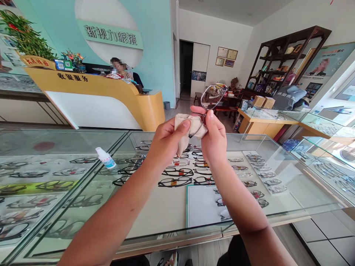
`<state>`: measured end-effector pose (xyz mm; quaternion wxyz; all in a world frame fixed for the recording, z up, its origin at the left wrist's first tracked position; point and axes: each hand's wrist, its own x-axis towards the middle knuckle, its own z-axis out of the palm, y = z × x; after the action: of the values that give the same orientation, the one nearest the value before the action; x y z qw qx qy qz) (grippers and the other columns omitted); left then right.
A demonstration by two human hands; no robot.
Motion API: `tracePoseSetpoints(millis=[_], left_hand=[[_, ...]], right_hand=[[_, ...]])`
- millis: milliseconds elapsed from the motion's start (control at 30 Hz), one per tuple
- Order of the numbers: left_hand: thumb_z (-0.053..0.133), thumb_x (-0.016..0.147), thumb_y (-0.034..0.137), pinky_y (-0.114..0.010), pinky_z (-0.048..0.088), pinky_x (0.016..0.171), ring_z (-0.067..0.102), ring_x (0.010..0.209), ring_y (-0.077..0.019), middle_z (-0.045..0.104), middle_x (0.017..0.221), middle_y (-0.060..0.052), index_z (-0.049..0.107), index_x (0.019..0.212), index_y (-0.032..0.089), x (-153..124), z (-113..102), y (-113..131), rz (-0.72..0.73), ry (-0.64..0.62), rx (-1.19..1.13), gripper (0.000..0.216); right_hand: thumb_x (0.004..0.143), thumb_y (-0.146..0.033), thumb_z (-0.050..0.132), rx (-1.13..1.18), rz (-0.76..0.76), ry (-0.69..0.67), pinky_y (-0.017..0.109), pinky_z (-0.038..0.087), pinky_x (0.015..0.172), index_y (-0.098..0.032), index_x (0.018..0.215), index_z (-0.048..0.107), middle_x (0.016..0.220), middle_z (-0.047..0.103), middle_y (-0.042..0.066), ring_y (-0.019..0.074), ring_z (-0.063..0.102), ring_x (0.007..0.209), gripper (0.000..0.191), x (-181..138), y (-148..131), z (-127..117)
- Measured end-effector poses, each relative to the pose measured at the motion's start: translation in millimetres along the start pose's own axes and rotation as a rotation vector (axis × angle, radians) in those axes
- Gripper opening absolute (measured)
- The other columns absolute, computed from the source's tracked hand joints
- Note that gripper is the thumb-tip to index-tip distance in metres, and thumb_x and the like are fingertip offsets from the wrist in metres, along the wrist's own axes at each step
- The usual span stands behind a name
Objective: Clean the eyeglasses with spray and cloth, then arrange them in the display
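Observation:
Above the glass display case I hold a pair of eyeglasses (213, 96) with both hands. My left hand (169, 138) is closed on a beige cloth (181, 138), thumb on top, and the cloth is folded around one lens side of the frame. My right hand (214, 136) pinches the glasses near the bridge, with the other lens standing up above the fingers. A small white dropper-type bottle (105, 158) with a blue-and-pink label is on the glass to the left of my hands, tilted in view.
Rows of eyeglasses (177, 171) lie inside the glass case (155, 229) beneath my arms. A person (126, 72) sits behind the yellow-and-white counter (111, 99). More glass cases (327, 123) and a dark shelf (285, 55) stand at the right.

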<state>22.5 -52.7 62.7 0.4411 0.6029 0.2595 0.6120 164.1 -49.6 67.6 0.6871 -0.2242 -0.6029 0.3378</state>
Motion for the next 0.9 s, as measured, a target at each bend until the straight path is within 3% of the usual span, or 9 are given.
tracePoseSetpoints(millis=[333, 533, 733, 900], left_hand=[[0.083, 0.094, 0.068, -0.032, 0.031, 0.049, 0.047, 0.051, -0.013, 0.057, 0.06, 0.002, 0.072, 0.084, 0.025, -0.9, -2.1, 1.6, 0.011, 0.001, 0.008, 0.046], [0.083, 0.091, 0.072, -0.033, 0.031, 0.049, 0.047, 0.052, -0.0137, 0.057, 0.059, 0.001, 0.066, 0.077, 0.024, 0.2, -3.7, 5.8, 0.01, 0.019, 0.046, 0.053], [0.085, 0.09, 0.07, -0.033, 0.032, 0.053, 0.045, 0.055, -0.0136, 0.057, 0.062, 0.001, 0.068, 0.076, 0.024, 2.1, -5.2, 10.5, 0.03, 0.019, 0.059, 0.052], [0.091, 0.086, 0.067, -0.03, 0.04, 0.057, 0.052, 0.062, -0.0135, 0.065, 0.071, 0.0, 0.074, 0.081, 0.023, 2.9, -4.9, 13.0, 0.014, 0.002, 0.017, 0.047]], right_hand=[[0.109, -0.073, 0.057, 0.028, -0.02, -0.021, 0.042, 0.06, 0.099, -0.032, 0.118, 0.088, 0.113, 0.074, 0.007, 0.0242, 0.068, 0.103, 0.053, -2.6, -1.4, 0.9], [0.11, -0.074, 0.056, -0.069, -0.05, -0.147, 0.039, 0.06, 0.1, -0.032, 0.124, 0.088, 0.112, 0.071, 0.005, 0.0217, 0.066, 0.102, 0.055, 1.5, -7.2, -6.7], [0.113, -0.067, 0.056, -0.138, -0.106, -0.301, 0.044, 0.052, 0.121, -0.033, 0.133, 0.085, 0.121, 0.071, 0.006, 0.025, 0.065, 0.125, 0.049, 6.1, -16.8, -15.2], [0.112, -0.065, 0.06, -0.134, -0.123, -0.328, 0.045, 0.051, 0.123, -0.034, 0.134, 0.085, 0.116, 0.07, 0.006, 0.0242, 0.063, 0.126, 0.046, 7.1, -16.3, -15.6]])
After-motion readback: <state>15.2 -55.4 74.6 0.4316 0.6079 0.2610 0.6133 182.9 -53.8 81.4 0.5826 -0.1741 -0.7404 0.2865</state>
